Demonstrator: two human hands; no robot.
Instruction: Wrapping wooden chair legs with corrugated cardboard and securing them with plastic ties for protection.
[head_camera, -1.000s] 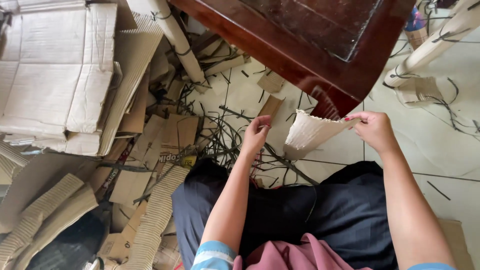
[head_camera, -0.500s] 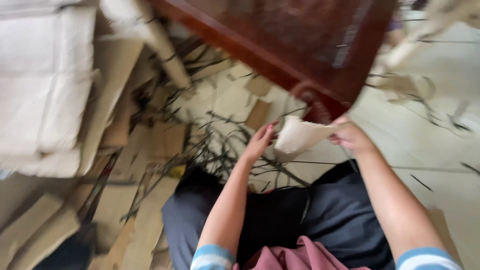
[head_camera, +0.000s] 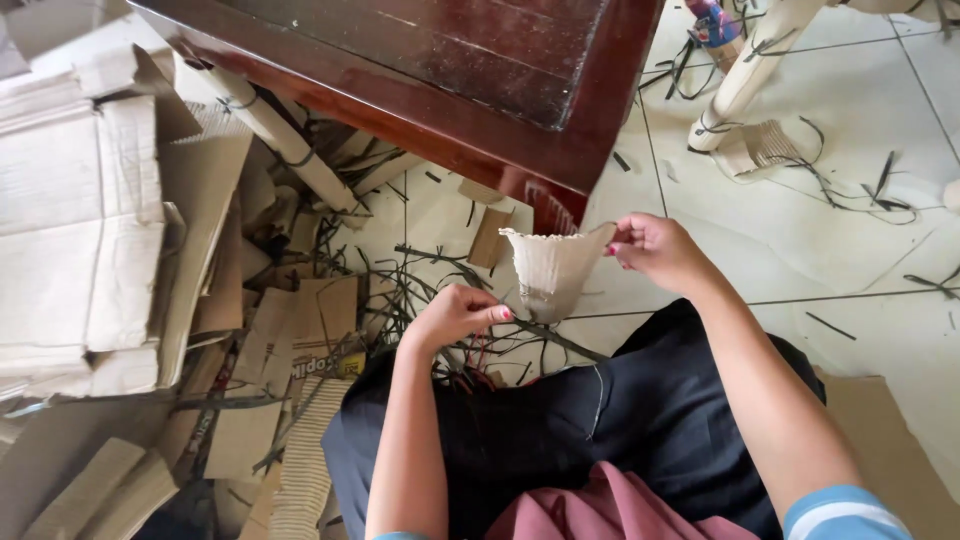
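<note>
Above my lap, right hand (head_camera: 655, 250) pinches the corrugated cardboard piece (head_camera: 548, 268) by its top corner; left hand (head_camera: 455, 315) curled narrow just beside it, holding nothing I can see.

The right hand (head_camera: 655, 250) is raised ahead of the lap (head_camera: 600, 420), palm down, its fingertips pinched together at the left end; the forearm runs back to the lower right. The left hand (head_camera: 458, 315) sits lower, just beyond the lap's front edge, fingers curled loosely into the palm, its forearm rising straight from below.
</note>
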